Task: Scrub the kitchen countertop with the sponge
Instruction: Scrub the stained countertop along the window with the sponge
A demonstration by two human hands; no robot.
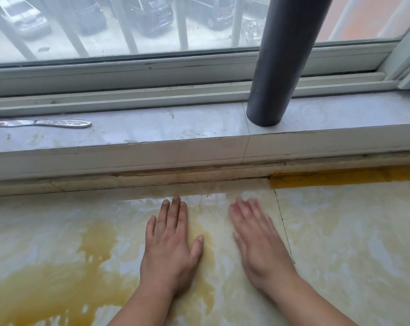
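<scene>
Marble countertop (340, 231) below the window sill: left hand (171, 250) and right hand (258, 241) lie flat near its back edge, fingers straight, holding nothing; no sponge visible, probably feeling for grime.

Both forearms come in from the bottom edge and point forward, bare up to where the picture cuts them. The left hand (173, 250) lies palm down, its fingers straight and close together, and the thumb is spread out to the right side. The right hand (258, 241) is also palm down with straight fingers, a little spread (its fingertips are blurred, so their exact form is not clear). The two hands are side by side, apart from each other, at nearly the same height. Neither hand holds anything.
</scene>
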